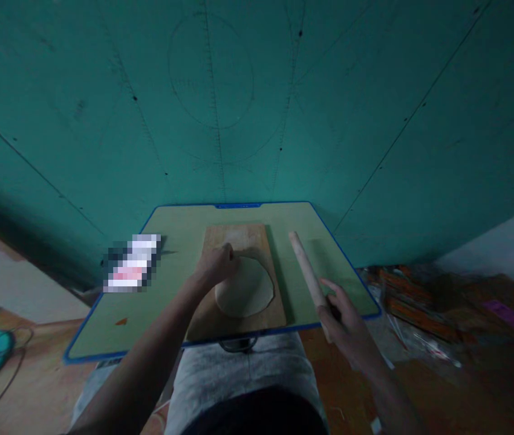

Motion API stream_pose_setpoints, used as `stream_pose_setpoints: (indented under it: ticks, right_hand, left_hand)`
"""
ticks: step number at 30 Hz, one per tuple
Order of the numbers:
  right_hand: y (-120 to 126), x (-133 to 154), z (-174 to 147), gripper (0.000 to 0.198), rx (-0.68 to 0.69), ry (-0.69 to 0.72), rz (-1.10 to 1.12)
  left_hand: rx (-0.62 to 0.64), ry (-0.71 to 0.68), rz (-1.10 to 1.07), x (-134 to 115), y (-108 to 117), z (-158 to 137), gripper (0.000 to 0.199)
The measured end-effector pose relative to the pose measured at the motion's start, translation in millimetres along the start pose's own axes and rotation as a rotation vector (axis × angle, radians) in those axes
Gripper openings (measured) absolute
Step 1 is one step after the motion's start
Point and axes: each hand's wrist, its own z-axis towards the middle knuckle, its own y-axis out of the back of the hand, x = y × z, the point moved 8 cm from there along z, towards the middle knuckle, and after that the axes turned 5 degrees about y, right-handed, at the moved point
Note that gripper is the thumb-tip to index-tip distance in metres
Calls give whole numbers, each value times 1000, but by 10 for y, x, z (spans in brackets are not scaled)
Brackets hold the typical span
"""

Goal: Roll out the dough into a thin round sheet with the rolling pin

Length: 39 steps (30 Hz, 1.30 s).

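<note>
- From where I stand, the person's left hand (215,266) is bent over the upper left edge of a round, flat, off-white sheet of dough (247,293), its fingers curled in nearly to a fist; I can't make out whether they pinch the edge or only rest there.
- The right hand (342,317) has its fingers closed around the near end of a slim, pale wooden rolling pin (305,263); one finger reaches out straighter, its tip by the pin's side.
- That pin slants away, clear of the dough, off to the right.
- The dough lies flat on a rectangular light-brown wooden board (277,315).
- Under the board is a pale yellow-green tabletop with a blue rim (179,232), before a green wall (257,133).
</note>
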Motion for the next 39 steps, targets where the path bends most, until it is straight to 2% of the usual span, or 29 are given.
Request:
stream_pose_setpoints:
  ticks: [3,6,9,11,12,15,18,20,25,35,39]
  right_hand:
    - [-114,97,-19,51,67,73,-78]
    - [-295,295,-49,48,120,223,-203]
    - [-550,512,-59,47,173,400,-319]
    - [-737,622,-52,47,213,510,-393]
    - [-824,662,-47,47,229,557,-431]
    - [-999,732,-37,44,222,639,-547]
    - [-1039,737,-33,41,139,600,-693]
    - [-1022,740,-37,39,65,570,-792]
    - [-960,683,68,46,15,552,-896]
    - [-627,354,679,45,-11,420,-951]
    - [-626,403,667,45,-67,422,-981]
  left_hand:
    - [-4,14,-49,210,13,-82,15]
    - [-77,38,-84,470,118,-254,21]
    - [-372,-50,-143,565,387,-525,29]
    - [-559,-226,-170,473,489,-728,29]
    - [-599,-321,-166,401,473,-803,30]
    - [-537,-480,-96,214,224,-846,35]
    - [-471,-500,5,102,-28,-772,42]
    - [-458,-487,68,45,-105,-711,46]
    - [-383,-464,140,-167,-79,-474,51]
    - [-250,-398,161,-640,-83,191,54]
    - [-274,-420,147,-672,-58,223,53]
